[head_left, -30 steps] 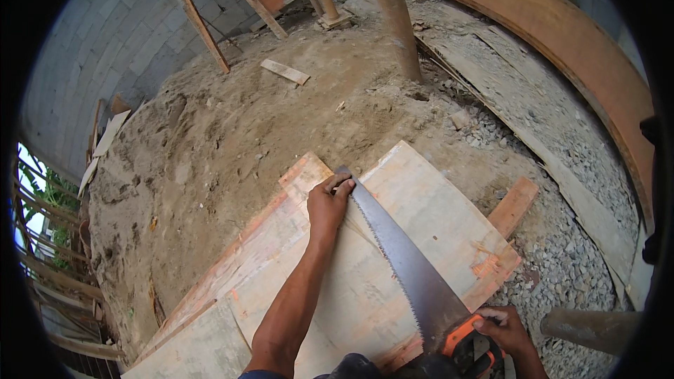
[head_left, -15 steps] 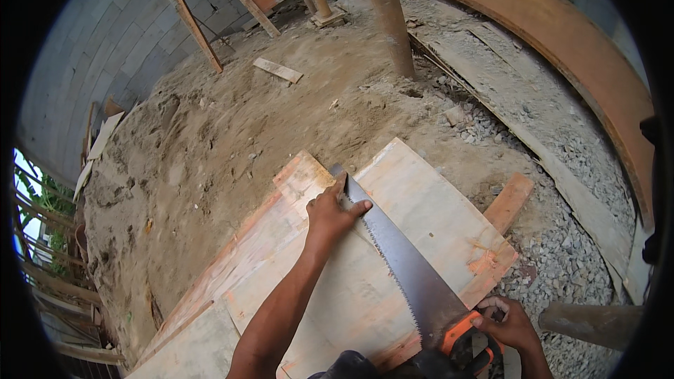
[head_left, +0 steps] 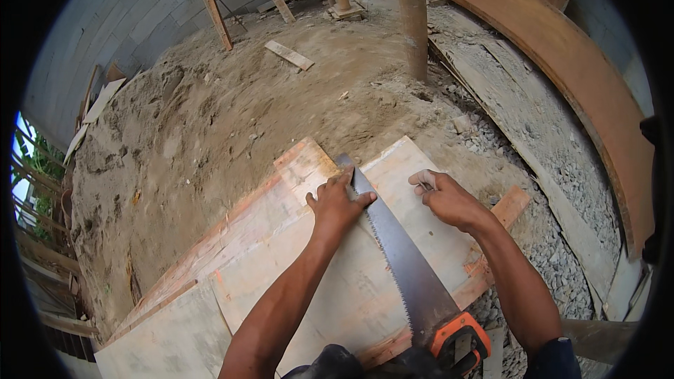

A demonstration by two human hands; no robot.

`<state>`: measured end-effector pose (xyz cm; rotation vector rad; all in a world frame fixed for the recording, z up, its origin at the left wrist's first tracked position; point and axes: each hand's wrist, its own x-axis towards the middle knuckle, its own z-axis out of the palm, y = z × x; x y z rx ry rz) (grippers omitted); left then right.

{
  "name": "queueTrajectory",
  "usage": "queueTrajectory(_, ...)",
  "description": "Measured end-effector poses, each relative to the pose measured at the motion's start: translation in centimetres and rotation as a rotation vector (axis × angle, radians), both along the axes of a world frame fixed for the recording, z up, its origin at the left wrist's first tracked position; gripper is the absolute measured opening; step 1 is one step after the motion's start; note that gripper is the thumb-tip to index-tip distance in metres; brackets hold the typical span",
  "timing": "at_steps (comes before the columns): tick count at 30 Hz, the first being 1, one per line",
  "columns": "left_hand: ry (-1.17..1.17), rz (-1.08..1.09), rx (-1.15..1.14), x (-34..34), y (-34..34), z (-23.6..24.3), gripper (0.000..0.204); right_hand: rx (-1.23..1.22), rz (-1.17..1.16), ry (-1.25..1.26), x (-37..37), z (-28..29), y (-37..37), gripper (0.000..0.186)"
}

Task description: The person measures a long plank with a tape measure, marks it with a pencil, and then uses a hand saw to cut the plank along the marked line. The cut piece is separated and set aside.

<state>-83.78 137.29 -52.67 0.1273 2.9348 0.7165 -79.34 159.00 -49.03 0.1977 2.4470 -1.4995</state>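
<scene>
A handsaw (head_left: 401, 249) lies flat and slanting across a pale plywood sheet (head_left: 295, 295), its toothed edge to the left and its orange-and-black handle near me. My left hand (head_left: 338, 203) holds the saw near its tip, with the thumb over the blade and the other fingers on the board. To the right of the blade, my right hand (head_left: 449, 198) is above the board, off the saw handle. Its fingers are pinched together; a small thing seems to be between them, too small to make out.
A wooden offcut (head_left: 511, 207) sticks out from under the sheet at the right, by grey gravel (head_left: 562, 267). Beyond the sheet rises a sand mound (head_left: 210, 119) with a loose piece of wood (head_left: 289, 55). A round post (head_left: 411, 21) and a long curved-looking brown panel (head_left: 562, 70) stand farther back.
My right hand has left the saw handle and moved forward over the board. My left hand stays on the blade near the tip. The view has shifted slightly.
</scene>
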Motion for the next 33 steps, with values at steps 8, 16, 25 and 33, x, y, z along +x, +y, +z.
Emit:
queueTrajectory(8,-0.073,-0.062,-0.04,-0.6,-0.5,0.4,0.087,0.363,0.101,0.303,-8.2,-2.1,-5.4,0.019)
queueTrajectory(16,-0.119,-0.1,-0.1,-0.6,-0.5,1.4,0.091,0.523,0.194,0.426,-8.4,-4.0,-7.4,0.026)
queueTrajectory(25,-0.125,-0.104,-0.13,-0.6,-0.3,1.6,0.091,0.539,0.102,0.428,-8.0,-2.7,-8.0,0.019)
queueTrajectory(33,-0.102,-0.086,-0.119,-0.6,-0.2,0.9,0.09,0.575,0.238,0.3,-6.8,-2.3,-8.0,0.025)
